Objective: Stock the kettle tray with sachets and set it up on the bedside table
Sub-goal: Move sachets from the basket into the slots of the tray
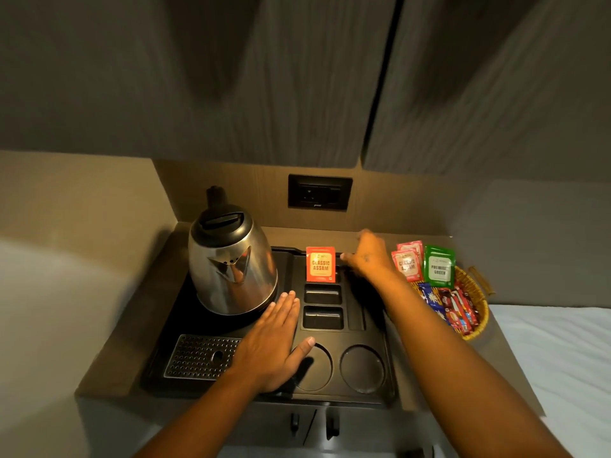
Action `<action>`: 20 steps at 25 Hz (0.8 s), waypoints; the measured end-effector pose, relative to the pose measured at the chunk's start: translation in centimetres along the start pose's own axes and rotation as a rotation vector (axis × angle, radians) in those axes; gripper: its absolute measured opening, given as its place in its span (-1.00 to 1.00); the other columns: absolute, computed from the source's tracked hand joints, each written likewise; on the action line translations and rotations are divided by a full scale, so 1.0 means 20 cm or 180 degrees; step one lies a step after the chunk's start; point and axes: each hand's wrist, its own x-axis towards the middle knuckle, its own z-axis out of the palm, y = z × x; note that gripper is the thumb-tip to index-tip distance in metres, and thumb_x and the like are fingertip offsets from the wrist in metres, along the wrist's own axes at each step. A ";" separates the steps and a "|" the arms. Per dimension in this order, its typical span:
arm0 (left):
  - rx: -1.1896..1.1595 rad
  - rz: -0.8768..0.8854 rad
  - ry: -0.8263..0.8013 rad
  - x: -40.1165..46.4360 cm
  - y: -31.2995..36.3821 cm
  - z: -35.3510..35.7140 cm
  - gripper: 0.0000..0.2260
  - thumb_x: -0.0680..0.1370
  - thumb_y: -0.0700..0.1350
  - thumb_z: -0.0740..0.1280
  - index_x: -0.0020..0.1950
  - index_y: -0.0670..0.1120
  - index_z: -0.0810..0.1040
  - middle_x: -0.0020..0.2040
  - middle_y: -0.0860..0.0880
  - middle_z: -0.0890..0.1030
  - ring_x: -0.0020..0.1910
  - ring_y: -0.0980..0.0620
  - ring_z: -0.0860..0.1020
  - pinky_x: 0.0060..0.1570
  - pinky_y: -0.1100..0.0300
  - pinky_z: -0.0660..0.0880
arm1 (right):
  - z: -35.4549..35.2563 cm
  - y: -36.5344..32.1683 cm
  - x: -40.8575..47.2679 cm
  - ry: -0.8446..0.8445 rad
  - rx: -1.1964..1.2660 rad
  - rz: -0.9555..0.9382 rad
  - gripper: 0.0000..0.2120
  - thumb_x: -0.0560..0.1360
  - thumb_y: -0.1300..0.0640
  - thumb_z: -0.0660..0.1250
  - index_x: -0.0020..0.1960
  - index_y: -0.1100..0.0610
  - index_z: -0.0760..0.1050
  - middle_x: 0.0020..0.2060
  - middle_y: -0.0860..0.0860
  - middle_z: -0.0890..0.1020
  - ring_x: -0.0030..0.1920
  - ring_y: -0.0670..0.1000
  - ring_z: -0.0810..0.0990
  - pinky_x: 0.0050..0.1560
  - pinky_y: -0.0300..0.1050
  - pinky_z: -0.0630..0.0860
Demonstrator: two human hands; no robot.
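Observation:
A black kettle tray lies on the wooden bedside table. A steel kettle stands on the tray's back left. One red Classic Assam sachet stands upright in the rearmost slot. My left hand rests flat on the tray, fingers together, thumb at a round cup recess. My right hand hovers over the tray's back right, just right of the red sachet, fingers loose and holding nothing that I can see.
A wicker basket at the right holds red sachets, a green sachet and several small packets. A wall socket sits behind the tray. White bedding lies to the right. Two empty slots lie in front of the red sachet.

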 end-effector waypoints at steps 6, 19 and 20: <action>-0.0044 -0.0017 -0.0026 0.01 -0.01 0.01 -0.22 0.47 0.44 -0.31 0.55 0.01 -0.28 0.59 0.03 -0.24 0.55 0.11 -0.29 0.53 0.11 -0.19 | -0.49 0.61 -0.01 0.0479 -0.1412 -0.0182 -0.51 0.27 0.04 0.55 0.15 0.08 0.51 0.04 0.12 0.60 0.03 0.17 0.56 -0.05 0.04 0.52; -0.0024 -0.0047 -0.0073 0.01 0.00 0.01 -0.19 0.42 0.46 -0.35 0.54 0.00 -0.29 0.59 0.03 -0.24 0.55 0.10 -0.29 0.52 0.14 -0.21 | -0.53 0.73 0.06 0.0065 -0.1914 -0.0364 -0.28 0.19 -0.09 0.60 0.24 0.08 0.39 0.11 0.12 0.53 0.12 0.15 0.51 0.07 0.06 0.51; -0.0028 -0.0052 -0.0070 0.01 0.00 0.00 -0.18 0.42 0.47 -0.35 0.54 0.00 -0.30 0.59 0.03 -0.24 0.55 0.10 -0.28 0.52 0.13 -0.21 | -0.53 0.74 0.07 0.0009 -0.1881 -0.0364 -0.27 0.19 -0.09 0.59 0.26 0.08 0.38 0.11 0.12 0.53 0.13 0.15 0.52 0.06 0.05 0.51</action>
